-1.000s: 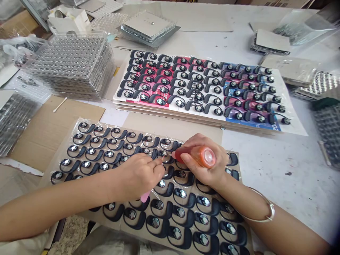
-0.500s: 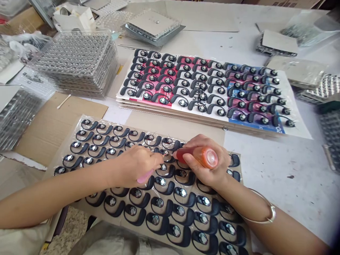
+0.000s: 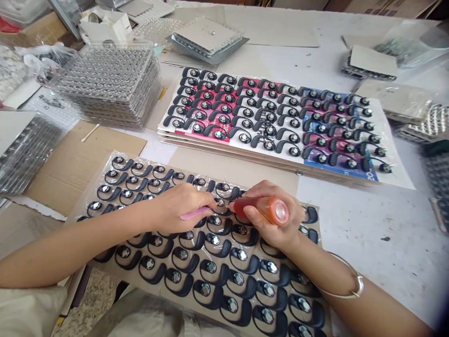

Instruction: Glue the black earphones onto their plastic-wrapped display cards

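Earpiece (image 3: 220, 202) lies between left hand (image 3: 175, 208) gripping stick (image 3: 194, 214) and right hand (image 3: 280, 231) gripping, seemingly, screwdriver (image 3: 261, 208).

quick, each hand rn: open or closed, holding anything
Left hand: closed, pinching a thin pink tool.
Right hand: closed around an orange-handled tool, its tip at a black earpiece.
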A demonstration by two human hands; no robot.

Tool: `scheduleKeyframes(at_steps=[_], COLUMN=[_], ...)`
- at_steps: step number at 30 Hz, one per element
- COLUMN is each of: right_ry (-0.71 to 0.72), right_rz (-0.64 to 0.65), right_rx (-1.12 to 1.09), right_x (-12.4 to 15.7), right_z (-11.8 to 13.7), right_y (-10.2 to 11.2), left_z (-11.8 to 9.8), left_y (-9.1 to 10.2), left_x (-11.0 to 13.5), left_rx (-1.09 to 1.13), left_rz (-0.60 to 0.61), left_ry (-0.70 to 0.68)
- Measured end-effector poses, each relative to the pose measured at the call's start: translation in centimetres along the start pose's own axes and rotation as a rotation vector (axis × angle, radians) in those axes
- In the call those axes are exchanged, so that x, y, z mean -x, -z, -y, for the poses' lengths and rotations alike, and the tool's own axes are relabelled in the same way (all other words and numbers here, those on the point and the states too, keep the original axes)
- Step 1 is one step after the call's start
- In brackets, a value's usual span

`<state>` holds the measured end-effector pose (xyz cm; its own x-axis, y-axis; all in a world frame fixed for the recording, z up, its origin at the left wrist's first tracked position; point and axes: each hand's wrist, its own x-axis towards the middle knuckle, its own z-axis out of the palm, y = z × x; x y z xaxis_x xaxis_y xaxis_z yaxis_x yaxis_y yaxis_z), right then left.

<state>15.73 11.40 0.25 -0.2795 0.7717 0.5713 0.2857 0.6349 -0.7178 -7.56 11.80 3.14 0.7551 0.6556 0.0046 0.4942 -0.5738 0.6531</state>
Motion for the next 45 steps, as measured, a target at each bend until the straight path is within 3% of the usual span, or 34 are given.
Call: scheduleKeyframes(at_steps=[6,18,28,37,45], right_ry=[0.006,0.005,0.043,0.054,0.012], right_rz=[-0.008,-0.015,-0.014,-0.016,-0.027], right_rx=[-0.026,-0.049,-0.068,-0.085,-0.053], right_x=[0.2,0.3,-0.1,-0.1,0.2], right_z=[-0.3,-0.5,0.0,0.0,-0.2], right_y=[0.0,-0.2,-0.3,-0.5,-0.7], left_z=[0.3,0.3,-0.7,-0.9,-1.0], left_y=[0.2,0.1,1.5,0.5,0.5], left_x=[-0.2,0.0,4.6,7.5,7.5], left_rx=[0.039,0.021,-0.045,-0.02,0.011], left_rz=[0.023,-0.022,-0.272,-0.354,-0.376], left_ry=[0.049,0.01,-0.024,0.044,0.004])
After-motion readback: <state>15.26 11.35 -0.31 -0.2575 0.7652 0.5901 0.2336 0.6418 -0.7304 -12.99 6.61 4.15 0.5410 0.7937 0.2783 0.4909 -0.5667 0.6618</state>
